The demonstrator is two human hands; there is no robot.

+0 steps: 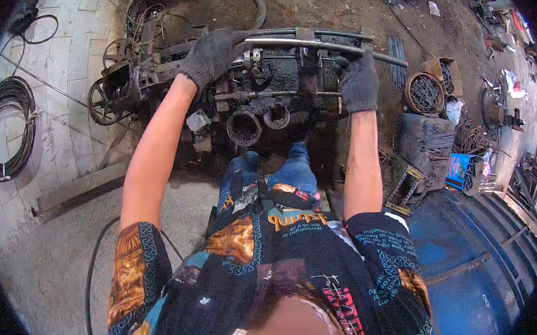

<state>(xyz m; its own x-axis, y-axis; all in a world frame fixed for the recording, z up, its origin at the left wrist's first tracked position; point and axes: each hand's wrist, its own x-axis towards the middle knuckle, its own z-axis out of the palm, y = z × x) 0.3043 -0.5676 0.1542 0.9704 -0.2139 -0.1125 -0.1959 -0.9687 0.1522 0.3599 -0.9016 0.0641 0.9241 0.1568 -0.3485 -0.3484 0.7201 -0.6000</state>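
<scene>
1. Across the top of the greasy black bending machine [267,99], a long grey metal pipe [327,46] lies nearly level, its right end reaching past the machine's right edge.
2. The left hand [211,54], in a dark knit glove, is wrapped tight around the pipe's left end, above the machine's left part.
3. The right hand [358,82], gloved the same way, is curled shut at the machine's right edge, just beneath the pipe; whether it grips the pipe itself or a bar of the machine below it cannot be told.
4. Between the two hands, a dark clamp block [307,61] sits over the pipe at the machine's middle.
5. On the machine's near face, two round open sockets [244,127] stand side by side, just above the person's knees in blue jeans [293,169].
6. At the machine's left end sits a spoked wheel [102,101].
7. Well to the left, a coil of black cable [6,127] lies on the pale tiled floor.
8. To the right of the machine, a round basket of short metal rods [424,92] stands near a grey metal box [425,141], with a blue sheet [491,270] beyond.
</scene>
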